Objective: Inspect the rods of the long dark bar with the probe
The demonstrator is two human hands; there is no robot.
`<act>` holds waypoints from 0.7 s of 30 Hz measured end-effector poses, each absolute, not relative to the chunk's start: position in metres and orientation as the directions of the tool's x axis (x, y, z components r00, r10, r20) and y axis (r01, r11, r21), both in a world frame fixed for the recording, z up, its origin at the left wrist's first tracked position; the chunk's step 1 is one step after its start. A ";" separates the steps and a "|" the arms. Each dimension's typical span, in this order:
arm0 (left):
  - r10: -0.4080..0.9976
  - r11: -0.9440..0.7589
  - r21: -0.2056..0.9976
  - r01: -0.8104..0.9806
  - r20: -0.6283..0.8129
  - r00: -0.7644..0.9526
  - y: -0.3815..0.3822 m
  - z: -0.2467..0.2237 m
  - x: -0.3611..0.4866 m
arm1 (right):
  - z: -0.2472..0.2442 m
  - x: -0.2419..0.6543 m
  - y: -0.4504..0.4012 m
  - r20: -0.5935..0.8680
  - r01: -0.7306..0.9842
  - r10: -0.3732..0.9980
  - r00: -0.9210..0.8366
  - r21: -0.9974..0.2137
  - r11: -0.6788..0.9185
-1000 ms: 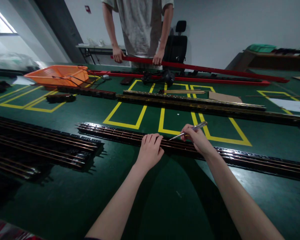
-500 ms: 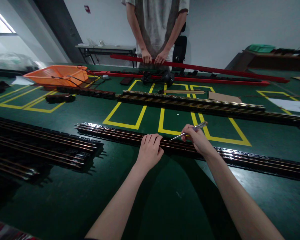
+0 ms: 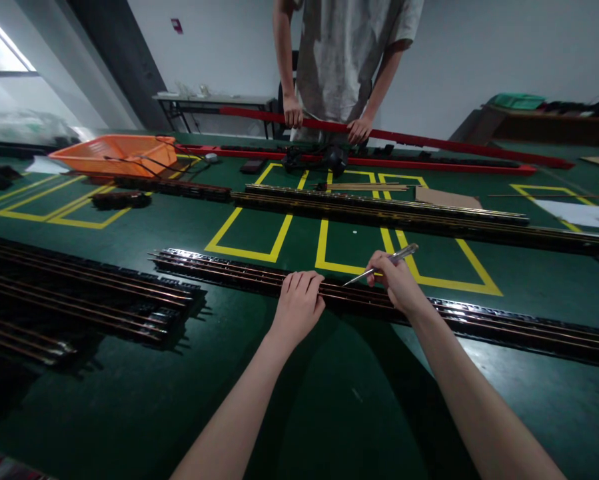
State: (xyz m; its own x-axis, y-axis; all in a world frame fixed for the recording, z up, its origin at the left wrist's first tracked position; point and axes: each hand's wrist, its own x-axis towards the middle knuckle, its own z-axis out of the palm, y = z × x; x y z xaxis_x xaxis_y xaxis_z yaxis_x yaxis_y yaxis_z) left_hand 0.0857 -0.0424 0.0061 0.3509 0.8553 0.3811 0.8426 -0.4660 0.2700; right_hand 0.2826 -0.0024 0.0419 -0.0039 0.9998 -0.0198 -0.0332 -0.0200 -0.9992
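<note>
A long black rail with copper-coloured strips (image 3: 219,267) lies across the green table. My left hand (image 3: 302,301) rests over the rail, its fingers together and curled over the far edge, gripping it. To the right, my right hand (image 3: 393,280) holds a slim metal screwdriver-like tool (image 3: 382,264) in a pinch. The tool slants down to the left, and its thin tip is at the rail's strips, just right of my left hand. Whether the tip touches them is too small to tell.
Several similar rails (image 3: 79,287) lie at the left. Beyond my hands are more long rails (image 3: 379,208), an orange basket (image 3: 114,155) and cardboard (image 3: 448,197). Across the table a person (image 3: 346,67) holds a long red bar (image 3: 404,138).
My right hand and the tool have shifted slightly right and down. My left hand stays in place. The person opposite has moved right, and their hands are farther apart on the red bar.
</note>
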 end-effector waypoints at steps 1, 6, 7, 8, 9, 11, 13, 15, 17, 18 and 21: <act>0.855 -0.466 0.270 0.842 0.382 0.351 -0.042 0.006 0.086 | 0.041 0.283 -0.002 -0.020 -0.028 1.000 -0.007 -0.999 -0.020; 0.847 -0.468 0.252 0.847 0.403 0.348 -0.043 0.004 0.087 | 0.038 0.287 -0.002 -0.020 -0.003 0.998 -0.056 -1.000 -0.020; 0.844 -0.467 0.245 0.850 0.409 0.347 -0.043 0.004 0.087 | 0.038 0.287 -0.002 -0.018 -0.004 0.998 -0.058 -1.000 -0.019; 0.843 -0.464 0.239 0.853 0.414 0.343 -0.043 0.004 0.088 | 0.037 0.287 -0.002 -0.017 -0.008 0.998 -0.061 -1.000 -0.018; 0.843 -0.460 0.237 0.856 0.420 0.337 -0.043 0.004 0.088 | 0.037 0.287 -0.002 -0.016 -0.014 0.998 -0.064 -1.000 -0.017; 0.844 -0.449 0.240 0.861 0.431 0.319 -0.043 0.004 0.088 | 0.038 0.285 -0.002 -0.012 -0.022 0.996 -0.083 -1.000 -0.014; 0.843 -0.445 0.246 0.861 0.438 0.311 -0.043 0.004 0.088 | 0.040 0.283 -0.003 -0.009 -0.016 0.994 -0.109 -1.000 -0.010; 0.843 -0.448 0.251 0.858 0.440 0.311 -0.043 0.004 0.088 | 0.042 0.282 -0.005 -0.009 0.008 0.991 -0.130 -1.000 -0.008; 0.843 -0.456 0.257 0.852 0.432 0.320 -0.043 0.004 0.087 | 0.043 0.282 -0.006 -0.014 0.040 0.989 -0.146 -0.999 -0.008; 0.843 -0.462 0.261 0.848 0.426 0.329 -0.042 0.004 0.087 | 0.043 0.283 -0.006 -0.014 0.052 0.989 -0.149 -0.999 -0.006; 0.842 -0.487 0.276 0.829 0.400 0.362 -0.042 0.004 0.085 | 0.042 0.287 -0.004 -0.008 0.048 0.990 -0.142 -0.999 -0.001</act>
